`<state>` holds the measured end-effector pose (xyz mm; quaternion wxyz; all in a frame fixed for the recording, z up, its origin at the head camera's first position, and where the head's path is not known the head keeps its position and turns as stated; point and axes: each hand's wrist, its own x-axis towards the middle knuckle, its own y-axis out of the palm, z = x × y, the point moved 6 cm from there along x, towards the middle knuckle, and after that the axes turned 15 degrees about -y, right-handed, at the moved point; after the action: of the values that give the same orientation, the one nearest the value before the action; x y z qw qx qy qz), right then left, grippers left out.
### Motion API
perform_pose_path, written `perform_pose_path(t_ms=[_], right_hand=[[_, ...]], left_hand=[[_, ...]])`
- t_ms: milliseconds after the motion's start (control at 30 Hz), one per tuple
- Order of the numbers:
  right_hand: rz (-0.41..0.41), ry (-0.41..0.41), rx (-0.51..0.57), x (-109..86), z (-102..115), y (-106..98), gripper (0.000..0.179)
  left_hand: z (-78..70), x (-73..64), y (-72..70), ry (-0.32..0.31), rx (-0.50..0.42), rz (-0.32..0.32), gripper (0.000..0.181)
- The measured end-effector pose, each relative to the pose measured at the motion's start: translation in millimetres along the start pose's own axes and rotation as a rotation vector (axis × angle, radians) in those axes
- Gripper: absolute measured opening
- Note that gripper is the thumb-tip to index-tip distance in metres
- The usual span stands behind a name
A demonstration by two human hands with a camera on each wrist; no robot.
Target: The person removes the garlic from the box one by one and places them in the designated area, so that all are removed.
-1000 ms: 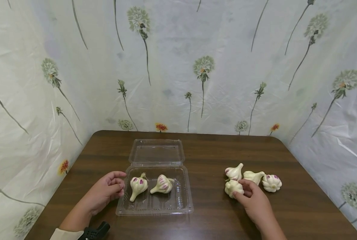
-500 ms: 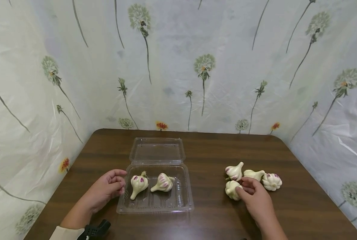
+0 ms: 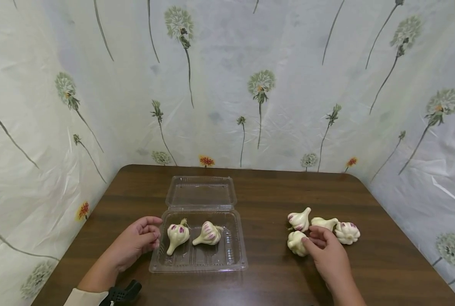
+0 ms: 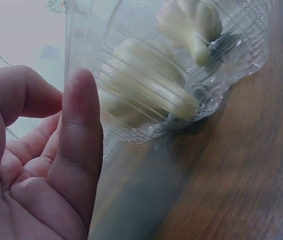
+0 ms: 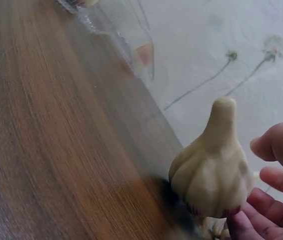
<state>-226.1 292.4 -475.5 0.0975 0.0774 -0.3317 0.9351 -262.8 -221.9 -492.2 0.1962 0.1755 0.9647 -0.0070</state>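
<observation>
Head view: right hand (image 3: 328, 250) loose-fingered at 1 garlic bulb (image 3: 297, 243) on worktop (image 3: 265, 238), no grip visible; left hand (image 3: 137, 240) relaxed beside clear container (image 3: 197, 269). Probably pick-up step; next move likely needs a firm pinch.

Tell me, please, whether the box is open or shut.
The box is open: its lid is folded back, and the two bulbs inside lie uncovered.

Garlic bulbs (image 4: 194, 27) in clear container (image 4: 256, 52)
</observation>
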Motion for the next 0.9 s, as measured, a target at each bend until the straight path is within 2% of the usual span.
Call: perform_pose_path(t_ms=[167, 433, 667, 900], right_hand=[[-0.030, -0.040, -0.004, 0.3, 4.0, -0.2, 0.051], [-0.101, -0.076, 0.049, -2.3, 11.6, -1.8, 0.046], [-0.118, -0.228, 0.014, -2.2, 31.8, -1.8, 0.048], [-0.115, -0.267, 0.028, -5.7, 44.5, 0.1, 0.048]], left_hand=[[-0.7, 0.0, -0.5, 0.006, 0.002, -0.002, 0.047], [0.5, -0.3, -0.6, 0.003, 0.006, -0.001, 0.048], [1.1, -0.3, -1.0, -0.004, 0.002, -0.007, 0.049], [0.4, -0.4, 0.7, -0.001, 0.006, -0.006, 0.048]])
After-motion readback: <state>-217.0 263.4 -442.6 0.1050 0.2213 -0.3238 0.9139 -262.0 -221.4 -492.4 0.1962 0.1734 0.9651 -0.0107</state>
